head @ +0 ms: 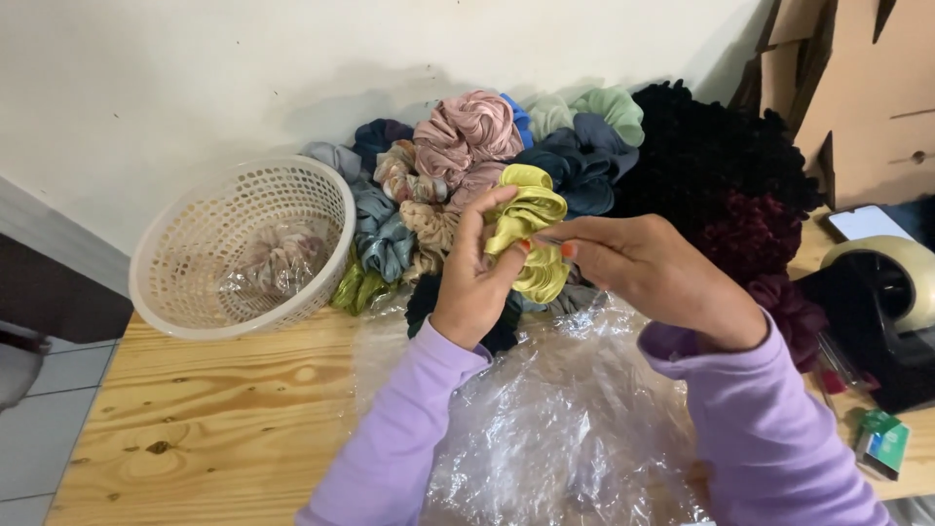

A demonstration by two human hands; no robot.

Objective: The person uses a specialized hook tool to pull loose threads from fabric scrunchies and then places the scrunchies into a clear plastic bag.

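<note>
Both hands meet over the middle of the table [214, 429], just above a heap of crinkled clear plastic bags [555, 429]. The left hand [477, 278] has its grip curled around a yellow-green satin scrunchie [531, 229], thumb on the near side and fingers wrapped over the top, so the fabric is pressed between them. The right hand [648, 268] comes in from the right with its grip pressed nearly together, thumb and forefinger pinching the right edge of the same scrunchie; the orange-painted nail tips touch the fabric. The other fingers of that hand are folded in. Both wrists wear lilac sleeves.

The scrunchie is held up off the table, just in front of a pile of scrunchies [487, 166] in pink, blue, mint, beige and grey that lies against the far wall. To the right of that pile sits a mound of black and dark red velvet scrunchies [721, 185]. A cream perforated plastic basket [185, 253] stands at the far left, with one bagged scrunchie inside. A tape dispenser [886, 292] is at the right edge.
</note>
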